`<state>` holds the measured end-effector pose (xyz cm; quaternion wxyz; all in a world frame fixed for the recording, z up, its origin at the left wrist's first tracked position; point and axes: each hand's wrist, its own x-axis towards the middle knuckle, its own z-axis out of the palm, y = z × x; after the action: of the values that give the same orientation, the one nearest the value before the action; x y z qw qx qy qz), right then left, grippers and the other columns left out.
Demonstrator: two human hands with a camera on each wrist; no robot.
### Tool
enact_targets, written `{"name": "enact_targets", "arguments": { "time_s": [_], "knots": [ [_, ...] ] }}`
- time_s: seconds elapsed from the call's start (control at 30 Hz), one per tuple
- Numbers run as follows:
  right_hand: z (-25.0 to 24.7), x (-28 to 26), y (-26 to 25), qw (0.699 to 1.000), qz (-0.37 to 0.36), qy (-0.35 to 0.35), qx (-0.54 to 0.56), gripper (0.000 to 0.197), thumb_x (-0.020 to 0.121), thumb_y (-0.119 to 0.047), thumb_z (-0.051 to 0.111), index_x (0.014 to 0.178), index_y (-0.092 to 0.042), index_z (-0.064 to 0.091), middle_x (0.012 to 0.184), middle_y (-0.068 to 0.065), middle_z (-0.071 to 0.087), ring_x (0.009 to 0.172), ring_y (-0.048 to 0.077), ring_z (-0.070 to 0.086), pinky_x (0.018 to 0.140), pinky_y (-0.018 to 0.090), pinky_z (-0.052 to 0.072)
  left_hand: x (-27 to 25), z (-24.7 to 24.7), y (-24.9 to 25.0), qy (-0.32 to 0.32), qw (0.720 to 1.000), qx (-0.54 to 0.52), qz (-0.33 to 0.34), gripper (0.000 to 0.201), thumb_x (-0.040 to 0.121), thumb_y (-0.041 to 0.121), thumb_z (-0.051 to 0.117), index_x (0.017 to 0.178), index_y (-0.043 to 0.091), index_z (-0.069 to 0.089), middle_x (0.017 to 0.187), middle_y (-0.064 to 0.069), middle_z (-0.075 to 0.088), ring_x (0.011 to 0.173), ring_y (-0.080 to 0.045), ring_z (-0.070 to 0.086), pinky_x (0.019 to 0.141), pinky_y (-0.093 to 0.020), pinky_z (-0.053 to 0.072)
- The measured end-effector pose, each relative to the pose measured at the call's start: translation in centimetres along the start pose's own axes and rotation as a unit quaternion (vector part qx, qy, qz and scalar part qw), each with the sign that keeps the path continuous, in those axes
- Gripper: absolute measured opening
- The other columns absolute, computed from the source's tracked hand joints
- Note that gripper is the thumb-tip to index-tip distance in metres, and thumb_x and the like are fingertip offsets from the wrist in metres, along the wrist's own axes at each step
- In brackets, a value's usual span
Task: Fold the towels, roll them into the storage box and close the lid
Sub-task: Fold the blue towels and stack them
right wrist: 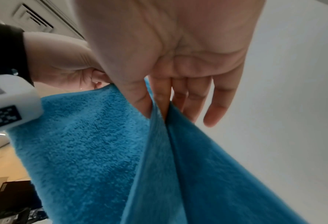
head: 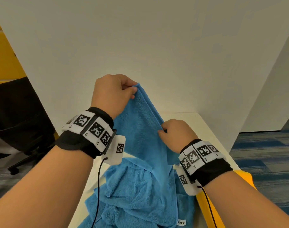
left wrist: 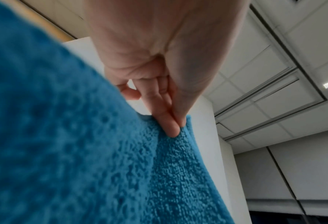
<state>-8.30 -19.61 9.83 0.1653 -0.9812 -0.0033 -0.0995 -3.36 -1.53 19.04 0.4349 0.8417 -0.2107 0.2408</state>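
A blue terry towel (head: 140, 125) hangs lifted above the white table (head: 196, 119). My left hand (head: 114, 91) pinches its top corner between thumb and fingertips, seen close in the left wrist view (left wrist: 176, 125). My right hand (head: 171, 132) pinches the towel's edge lower and to the right, thumb against forefinger (right wrist: 155, 109). The towel's lower part, or more blue towelling (head: 137, 195), lies crumpled on the table below; I cannot tell whether it is one piece. A yellow object (head: 211, 203), perhaps the storage box, shows at the table's right edge.
White partition walls (head: 140, 46) close off the table's far side and right. A black office chair (head: 20, 116) stands on the floor at left. Blue carpet (head: 264, 153) lies to the right. Black cables (head: 99, 186) run from both wrist units over the towelling.
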Motion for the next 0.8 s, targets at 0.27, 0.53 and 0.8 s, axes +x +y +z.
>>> {"name": "enact_targets", "arguments": {
  "time_s": [0.27, 0.53, 0.8],
  "knots": [
    [2.7, -0.3, 2.1, 0.990, 0.028, -0.126, -0.057, 0.046, 0.097, -0.030, 0.047, 0.057, -0.013, 0.034, 0.059, 0.000, 0.036, 0.052, 0.010, 0.033, 0.046, 0.023, 0.022, 0.7, -0.9, -1.4, 0.055, 0.998, -0.009, -0.020, 0.010, 0.087, 0.019, 0.065, 0.089, 0.025, 0.072, 0.069, 0.014, 0.067, 0.063, 0.009, 0.062, 0.064, 0.000, 0.044],
    [3.9, -0.5, 5.0, 0.982, 0.099, -0.152, -0.055, 0.042, 0.092, -0.033, 0.052, 0.058, -0.012, 0.043, 0.057, 0.001, 0.040, 0.052, 0.012, 0.038, 0.047, 0.024, 0.027, 1.1, -2.0, -3.7, 0.099, 0.994, -0.009, -0.054, 0.012, 0.088, 0.018, 0.063, 0.094, 0.024, 0.071, 0.068, 0.013, 0.065, 0.059, 0.015, 0.058, 0.065, 0.003, 0.040],
    [2.5, -1.1, 7.8, 0.983, 0.181, -0.029, 0.007, 0.045, 0.093, -0.034, 0.054, 0.055, -0.014, 0.041, 0.054, 0.000, 0.038, 0.050, 0.014, 0.035, 0.047, 0.026, 0.023, 0.2, -2.9, -7.5, 0.122, 0.984, 0.021, -0.131, 0.013, 0.091, 0.021, 0.060, 0.098, 0.020, 0.070, 0.070, 0.010, 0.066, 0.062, 0.011, 0.060, 0.071, -0.004, 0.042]
  ]
}}
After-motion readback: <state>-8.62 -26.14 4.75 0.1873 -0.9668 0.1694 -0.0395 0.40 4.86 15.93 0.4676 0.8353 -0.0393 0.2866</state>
